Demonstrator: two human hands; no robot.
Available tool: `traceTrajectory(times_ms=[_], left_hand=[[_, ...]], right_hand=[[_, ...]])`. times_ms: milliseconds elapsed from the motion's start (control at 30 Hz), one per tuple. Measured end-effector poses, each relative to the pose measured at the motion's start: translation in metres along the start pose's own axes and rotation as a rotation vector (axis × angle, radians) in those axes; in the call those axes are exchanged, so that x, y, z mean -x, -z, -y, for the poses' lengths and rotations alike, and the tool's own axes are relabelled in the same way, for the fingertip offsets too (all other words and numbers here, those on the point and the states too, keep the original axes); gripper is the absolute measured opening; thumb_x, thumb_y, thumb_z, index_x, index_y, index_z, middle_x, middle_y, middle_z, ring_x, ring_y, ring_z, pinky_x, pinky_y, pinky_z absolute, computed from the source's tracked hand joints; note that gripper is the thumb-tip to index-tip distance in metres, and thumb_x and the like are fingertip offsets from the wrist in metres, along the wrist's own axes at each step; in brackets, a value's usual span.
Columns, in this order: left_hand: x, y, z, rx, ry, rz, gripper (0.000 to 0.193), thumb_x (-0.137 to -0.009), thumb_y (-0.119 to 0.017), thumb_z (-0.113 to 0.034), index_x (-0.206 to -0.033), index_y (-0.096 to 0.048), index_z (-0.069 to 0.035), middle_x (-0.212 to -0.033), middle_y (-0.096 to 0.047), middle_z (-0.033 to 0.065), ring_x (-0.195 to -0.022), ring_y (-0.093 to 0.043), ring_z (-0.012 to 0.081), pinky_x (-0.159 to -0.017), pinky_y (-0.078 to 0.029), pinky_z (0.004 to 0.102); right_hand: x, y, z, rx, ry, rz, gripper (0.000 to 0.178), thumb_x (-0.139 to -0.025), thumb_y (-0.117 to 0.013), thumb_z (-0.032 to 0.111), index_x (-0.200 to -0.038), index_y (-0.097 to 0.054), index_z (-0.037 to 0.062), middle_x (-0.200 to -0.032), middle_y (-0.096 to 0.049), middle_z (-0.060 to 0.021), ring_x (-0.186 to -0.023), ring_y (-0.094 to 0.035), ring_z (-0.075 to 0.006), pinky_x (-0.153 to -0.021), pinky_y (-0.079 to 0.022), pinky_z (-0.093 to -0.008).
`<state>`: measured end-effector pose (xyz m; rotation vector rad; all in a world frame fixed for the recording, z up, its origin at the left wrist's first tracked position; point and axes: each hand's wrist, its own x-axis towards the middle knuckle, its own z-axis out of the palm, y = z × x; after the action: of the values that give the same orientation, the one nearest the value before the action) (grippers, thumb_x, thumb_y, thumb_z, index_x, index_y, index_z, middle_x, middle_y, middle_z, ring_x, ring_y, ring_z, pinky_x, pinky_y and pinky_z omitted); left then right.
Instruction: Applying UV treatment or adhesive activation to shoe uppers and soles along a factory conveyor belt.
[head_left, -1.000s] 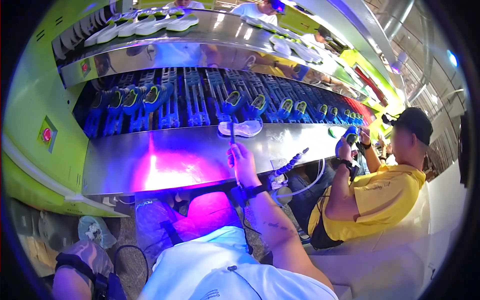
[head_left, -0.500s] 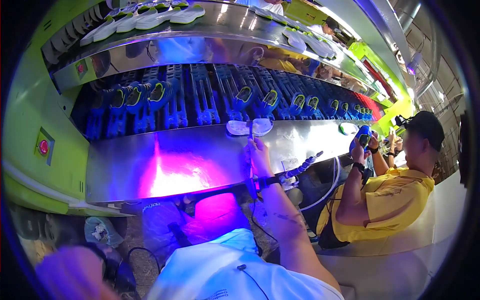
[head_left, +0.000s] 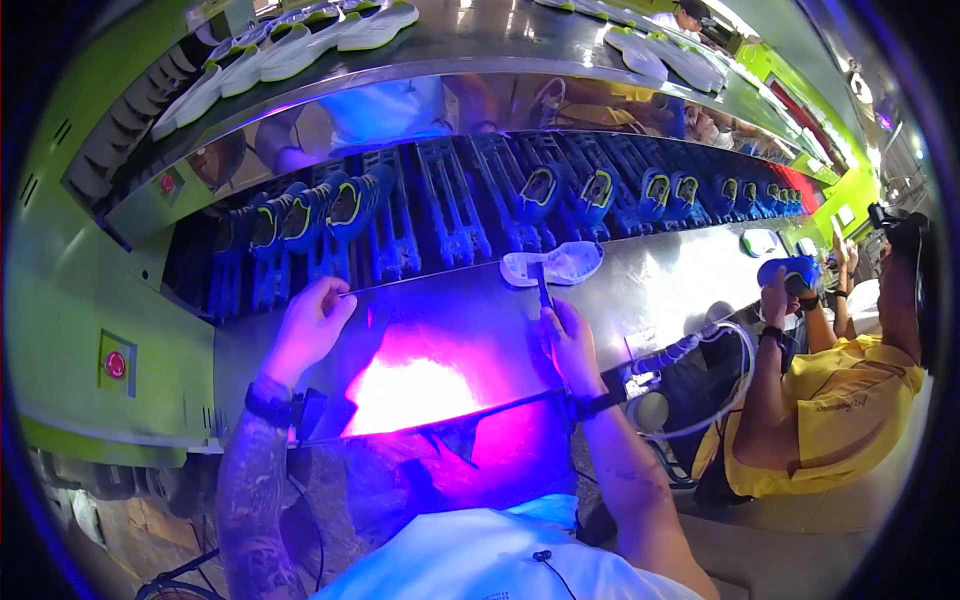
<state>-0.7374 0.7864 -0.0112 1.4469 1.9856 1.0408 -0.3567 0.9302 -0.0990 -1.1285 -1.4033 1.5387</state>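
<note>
Brings L hand [head_left: 312, 325] up since 0.5 s ago, from low L of view to over tabletop [head_left: 640, 300], now nr its far edge, twd L end. Curls those fingers w/ thumb close by; can't tell whether pinching anything. Keeps R hand [head_left: 575, 345] farther R, pinching slim dark tool [head_left: 544, 285] btwn thumb & fingers. Aims tool's far end across middle of white sole [head_left: 580, 262]; can't tell if touching. Has white sole lying lengthwise along tabletop's far edge, approx mid-length. Has blue shoes [head_left: 345, 208] on blue rack [head_left: 452, 205] just past that edge, some L of sole, others R. Sees more pale soles [head_left: 385, 28] on upper shelf [head_left: 500, 40]. Has pink-violet light [head_left: 415, 395] on tabletop's near edge, btwn both hands, & ribbed hose [head_left: 665, 357] at near edge, R of R hand. Sees co-worker in yellow shirt [head_left: 850, 425] nr tabletop's R end, holding another shoe [head_left: 785, 272] up.
</note>
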Motion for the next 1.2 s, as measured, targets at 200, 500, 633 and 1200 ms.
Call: traceTrajectory(times_ms=[200, 500, 633, 1200], left_hand=[[-0.126, -0.022, 0.022, -0.400, -0.262, -0.224, 0.036, -0.088, -0.074, -0.025, -0.113, -0.067, 0.000, -0.110, -0.067, 0.0194, -0.100, -0.067, 0.0326, -0.084, -0.054, 0.0448], [-0.275, -0.049, 0.043, -0.687, 0.061, -0.023, 0.044, -0.084, -0.077, -0.027, -0.117, -0.066, 0.000, -0.111, -0.069, 0.0226, -0.104, -0.067, 0.0361, -0.091, -0.052, 0.0455], [-0.249, -0.026, 0.081, -0.408, 0.000, -0.279, 0.064, -0.077, -0.081, -0.037, -0.124, -0.061, 0.000, -0.123, -0.066, 0.0242, -0.109, -0.065, 0.0419, -0.093, -0.053, 0.0508], [0.156, -0.030, -0.037, 0.020, -0.384, -0.475, 0.107, -0.069, -0.091, -0.014, -0.151, -0.022, -0.002, -0.145, -0.043, 0.0211, -0.128, -0.055, 0.0309, -0.107, -0.049, 0.0442]], right_hand=[[0.011, -0.007, 0.010, 0.260, 0.136, -0.040, 0.027, -0.106, -0.057, 0.019, -0.124, -0.060, -0.0010, -0.078, -0.059, 0.0035, -0.063, -0.052, -0.0031, -0.054, -0.040, -0.0228], [0.018, -0.003, 0.015, 0.138, 0.095, -0.063, 0.031, -0.107, -0.056, 0.023, -0.127, -0.060, -0.0003, -0.078, -0.055, 0.0031, -0.065, -0.050, -0.0031, -0.055, -0.041, -0.0233], [0.015, -0.005, 0.021, 0.243, 0.034, -0.033, 0.032, -0.106, -0.054, 0.022, -0.126, -0.061, -0.0024, -0.080, -0.064, -0.0049, -0.069, -0.059, -0.0077, -0.060, -0.048, -0.0298], [0.105, -0.107, 0.062, 0.465, 0.555, 0.326, 0.036, -0.093, -0.061, 0.006, -0.130, -0.063, 0.0011, -0.113, -0.066, -0.0196, -0.097, -0.067, -0.0335, -0.083, -0.054, -0.0408]])
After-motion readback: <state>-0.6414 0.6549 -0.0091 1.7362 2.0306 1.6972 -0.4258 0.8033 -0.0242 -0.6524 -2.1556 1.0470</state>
